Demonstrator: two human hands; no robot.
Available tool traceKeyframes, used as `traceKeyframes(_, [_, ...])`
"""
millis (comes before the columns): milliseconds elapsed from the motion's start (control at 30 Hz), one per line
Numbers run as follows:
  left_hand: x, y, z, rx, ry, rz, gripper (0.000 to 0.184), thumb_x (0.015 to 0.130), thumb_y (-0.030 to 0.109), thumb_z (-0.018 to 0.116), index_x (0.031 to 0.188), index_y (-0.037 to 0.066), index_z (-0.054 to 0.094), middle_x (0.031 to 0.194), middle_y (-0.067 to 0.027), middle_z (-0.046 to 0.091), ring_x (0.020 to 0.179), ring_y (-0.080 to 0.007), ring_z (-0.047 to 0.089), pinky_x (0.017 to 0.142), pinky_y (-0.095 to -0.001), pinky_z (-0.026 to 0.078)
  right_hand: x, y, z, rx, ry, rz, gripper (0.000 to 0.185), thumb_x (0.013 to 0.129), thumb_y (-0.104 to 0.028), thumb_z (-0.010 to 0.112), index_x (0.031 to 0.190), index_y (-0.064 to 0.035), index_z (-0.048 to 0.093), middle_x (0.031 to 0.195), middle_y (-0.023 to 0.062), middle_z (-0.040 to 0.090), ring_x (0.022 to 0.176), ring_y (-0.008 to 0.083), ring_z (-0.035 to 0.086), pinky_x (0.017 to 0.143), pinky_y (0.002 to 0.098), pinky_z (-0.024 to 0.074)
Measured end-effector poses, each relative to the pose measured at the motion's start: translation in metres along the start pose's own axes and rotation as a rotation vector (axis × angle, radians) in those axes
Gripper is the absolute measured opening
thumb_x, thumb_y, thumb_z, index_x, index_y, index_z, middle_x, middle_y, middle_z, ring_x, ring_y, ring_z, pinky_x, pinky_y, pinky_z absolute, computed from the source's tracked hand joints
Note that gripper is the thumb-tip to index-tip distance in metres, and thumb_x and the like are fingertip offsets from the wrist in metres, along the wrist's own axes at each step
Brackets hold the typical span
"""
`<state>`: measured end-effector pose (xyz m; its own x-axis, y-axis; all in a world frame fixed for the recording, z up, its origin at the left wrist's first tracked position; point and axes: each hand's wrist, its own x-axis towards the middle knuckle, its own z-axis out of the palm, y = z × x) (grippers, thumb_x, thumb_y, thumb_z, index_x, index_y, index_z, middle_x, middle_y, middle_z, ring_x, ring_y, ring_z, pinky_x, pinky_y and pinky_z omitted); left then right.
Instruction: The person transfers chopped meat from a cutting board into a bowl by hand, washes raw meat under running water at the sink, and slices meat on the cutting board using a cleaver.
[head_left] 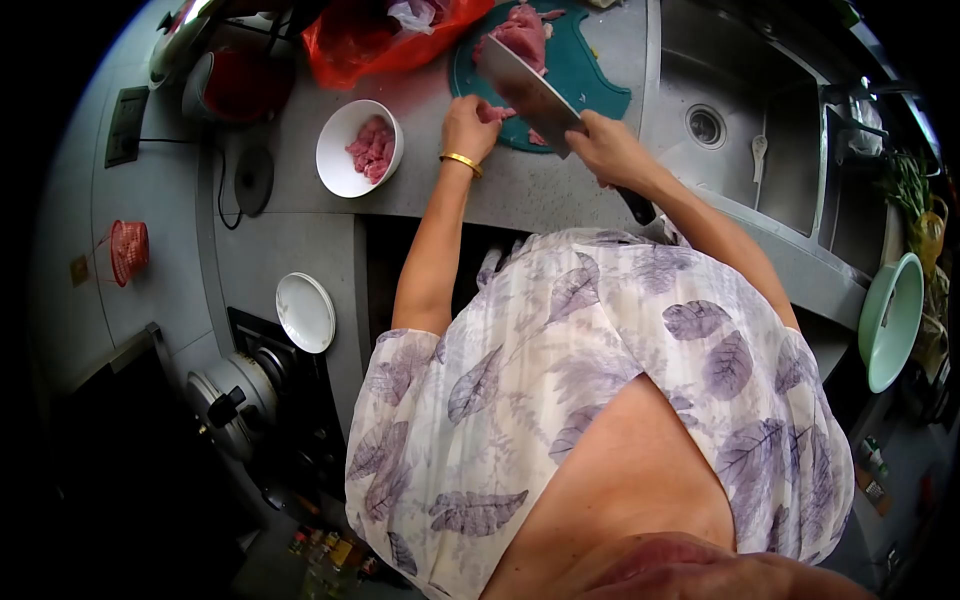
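A wide cleaver (530, 92) is held by its dark handle in my right hand (607, 148), its blade tilted over a green cutting board (600, 98). My left hand (470, 130), with a gold bangle at the wrist, is at the board's left edge, its fingers closed on a small piece of meat (495, 113). A larger piece of raw meat (520, 40) lies on the board beyond the blade, and a small bit rests near the cleaver's lower edge. Left of my left hand, a white bowl (330, 150) holds cut meat pieces (372, 150).
A red plastic bag (340, 50) lies behind the bowl. The steel sink (690, 75) is to the right, with a white spoon (759, 158) inside. A white plate (305, 312) and pressure cooker (230, 405) are at left, a green basin (890, 320) at far right.
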<state>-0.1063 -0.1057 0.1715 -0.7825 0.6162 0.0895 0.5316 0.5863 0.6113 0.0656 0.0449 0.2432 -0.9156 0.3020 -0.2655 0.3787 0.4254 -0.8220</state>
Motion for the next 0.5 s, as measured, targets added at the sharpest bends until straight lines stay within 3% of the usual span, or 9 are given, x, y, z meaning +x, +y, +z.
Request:
traceKeyframes(67, [0.002, -0.004, 0.002, 0.003, 0.006, 0.022, 0.019, 0.062, 0.011, 0.071, 0.074, 0.002, 0.06, 0.079, -0.0141, 0.061, 0.078, -0.0292, 0.059, 0.072, -0.0362, 0.048, 0.003, 0.004, 0.003, 0.043, -0.076, 0.019, 0.026, 0.087, -0.02, 0.044, 0.087, 0.0056, 0.046, 0.058, 0.0175, 0.056, 0.04, 0.023, 0.055, 0.038, 0.0352, 0.0447])
traceKeyframes(300, [-0.003, 0.007, -0.004, -0.024, 0.032, 0.055, 0.018, 0.061, 0.008, 0.068, 0.075, 0.002, 0.06, 0.084, -0.0157, 0.06, 0.083, -0.0312, 0.057, 0.075, -0.0383, 0.047, 0.01, 0.005, 0.015, 0.046, -0.141, 0.077, 0.028, 0.088, -0.02, 0.044, 0.086, 0.007, 0.045, 0.059, 0.02, 0.056, 0.041, 0.0273, 0.056, 0.037, 0.0366, 0.0452])
traceKeyframes(500, [0.002, 0.009, 0.004, 0.083, 0.027, 0.002, 0.016, 0.063, 0.011, 0.069, 0.074, 0.003, 0.06, 0.082, -0.0149, 0.06, 0.076, -0.0292, 0.059, 0.07, -0.0359, 0.048, 0.01, 0.01, 0.017, -0.047, -0.099, 0.07, 0.028, 0.088, -0.021, 0.044, 0.086, 0.0066, 0.045, 0.061, 0.0216, 0.057, 0.042, 0.0294, 0.058, 0.039, 0.038, 0.0466])
